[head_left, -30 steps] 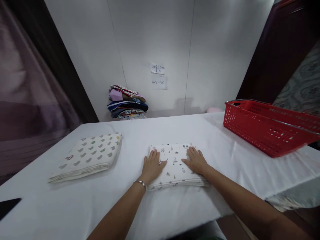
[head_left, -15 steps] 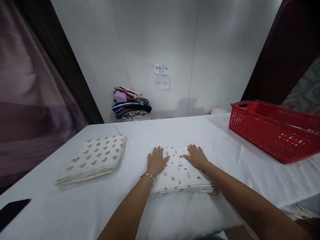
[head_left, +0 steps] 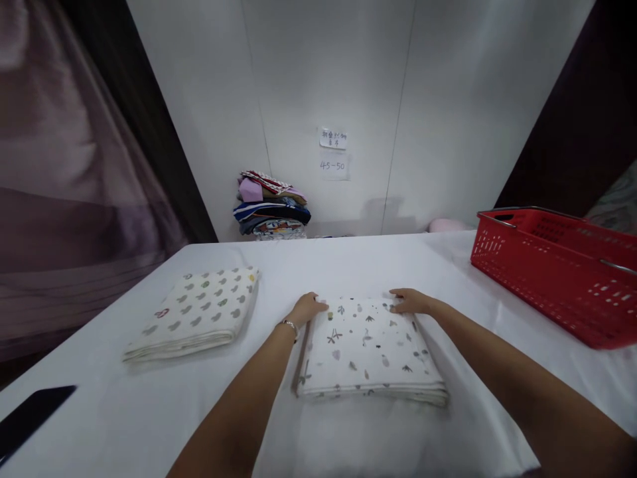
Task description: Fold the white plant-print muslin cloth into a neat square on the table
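Observation:
A folded white cloth with small leaf and flower prints (head_left: pixel 368 348) lies on the white table (head_left: pixel 348 265) in front of me. My left hand (head_left: pixel 307 309) curls round its far left corner, thumb on top. At the far right corner my right hand (head_left: pixel 411 303) has its fingers closed over the far edge. A bracelet is on my left wrist. Both forearms run along the cloth's sides.
A second folded cloth with grey heart-like prints (head_left: pixel 196 313) lies to the left. A red plastic basket (head_left: pixel 557 272) stands at the right. A pile of folded coloured fabrics (head_left: pixel 271 209) sits against the wall. A dark flat object (head_left: pixel 30 415) lies at the near left edge.
Both hands have slid from the top of the printed cloth to its far corners and curled over the edge. The camera has shifted left, so everything sits further right.

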`<action>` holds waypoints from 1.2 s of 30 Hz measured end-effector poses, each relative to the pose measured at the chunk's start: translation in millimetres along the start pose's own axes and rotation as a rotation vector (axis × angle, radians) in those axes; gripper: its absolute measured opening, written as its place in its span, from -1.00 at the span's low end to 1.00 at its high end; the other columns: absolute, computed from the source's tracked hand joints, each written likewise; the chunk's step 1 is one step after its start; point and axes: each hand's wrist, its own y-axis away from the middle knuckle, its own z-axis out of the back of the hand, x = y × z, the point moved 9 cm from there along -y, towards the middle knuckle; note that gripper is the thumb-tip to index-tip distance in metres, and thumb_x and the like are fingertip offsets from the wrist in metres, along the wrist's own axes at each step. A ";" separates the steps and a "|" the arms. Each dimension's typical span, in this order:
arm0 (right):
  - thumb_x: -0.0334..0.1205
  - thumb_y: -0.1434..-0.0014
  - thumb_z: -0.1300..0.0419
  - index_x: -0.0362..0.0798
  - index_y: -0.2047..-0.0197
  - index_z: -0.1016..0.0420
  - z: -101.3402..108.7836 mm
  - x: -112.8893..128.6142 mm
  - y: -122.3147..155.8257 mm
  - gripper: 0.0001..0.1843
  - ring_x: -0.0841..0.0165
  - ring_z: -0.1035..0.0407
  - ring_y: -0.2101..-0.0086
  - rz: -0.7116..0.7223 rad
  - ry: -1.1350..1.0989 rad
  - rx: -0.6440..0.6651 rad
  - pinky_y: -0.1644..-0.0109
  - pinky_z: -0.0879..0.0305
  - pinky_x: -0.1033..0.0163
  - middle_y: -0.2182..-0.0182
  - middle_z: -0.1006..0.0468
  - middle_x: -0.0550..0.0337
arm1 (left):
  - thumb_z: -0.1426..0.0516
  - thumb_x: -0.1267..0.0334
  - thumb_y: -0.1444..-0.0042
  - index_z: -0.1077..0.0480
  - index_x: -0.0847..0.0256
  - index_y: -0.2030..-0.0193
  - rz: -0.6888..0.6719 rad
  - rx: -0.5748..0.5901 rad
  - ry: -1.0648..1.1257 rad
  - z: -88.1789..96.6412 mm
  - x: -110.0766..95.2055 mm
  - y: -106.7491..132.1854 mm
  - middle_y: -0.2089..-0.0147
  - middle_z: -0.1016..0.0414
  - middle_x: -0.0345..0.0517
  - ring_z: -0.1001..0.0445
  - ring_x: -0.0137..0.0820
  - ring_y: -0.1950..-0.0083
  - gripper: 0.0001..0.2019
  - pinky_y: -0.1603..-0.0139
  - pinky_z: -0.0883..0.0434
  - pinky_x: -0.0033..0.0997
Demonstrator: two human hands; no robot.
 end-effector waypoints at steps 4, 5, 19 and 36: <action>-0.03 0.25 -0.34 -0.06 0.18 -0.55 -0.6 5.1 -10.2 -0.49 0.12 -0.41 0.19 0.032 0.007 0.102 0.15 -0.31 0.18 0.22 -0.56 0.06 | -0.23 0.27 0.21 -0.36 0.26 0.34 -0.008 -0.003 0.115 1.5 -0.8 2.0 0.38 -0.46 -0.17 -0.40 -0.39 0.35 -0.75 0.39 -0.29 -0.49; -0.02 0.26 -0.34 -0.06 0.24 -0.55 0.6 7.4 -12.9 -0.53 0.13 -0.42 0.22 0.045 0.000 0.129 0.19 -0.31 0.20 0.26 -0.57 0.07 | -0.22 0.26 0.19 -0.35 0.25 0.34 -0.009 -0.012 0.143 3.7 -0.6 1.6 0.40 -0.44 -0.19 -0.39 -0.42 0.38 -0.77 0.42 -0.28 -0.50; -0.10 -0.01 -0.22 -0.13 -0.14 -0.29 42.1 61.4 -147.0 -0.37 0.07 -0.25 -0.04 -0.005 0.085 -0.236 -0.03 -0.20 0.11 -0.10 -0.33 -0.10 | -0.18 0.33 0.08 -0.19 0.29 -0.11 0.078 -0.346 0.130 71.1 14.4 -101.1 -0.07 -0.37 0.16 -0.36 -0.21 -0.08 -0.45 -0.06 -0.27 -0.28; 0.02 -0.28 0.16 -0.02 -0.27 -0.10 -35.6 108.3 -82.4 -0.44 0.17 0.15 -0.26 0.302 0.336 -0.201 -0.26 0.24 -0.08 -0.29 -0.01 0.02 | 0.01 -0.05 -0.12 -0.07 0.09 -0.26 -0.210 -0.066 -0.351 6.1 4.1 -35.7 -0.38 0.08 -0.05 0.23 -0.25 -0.40 -0.41 -0.31 0.18 -0.06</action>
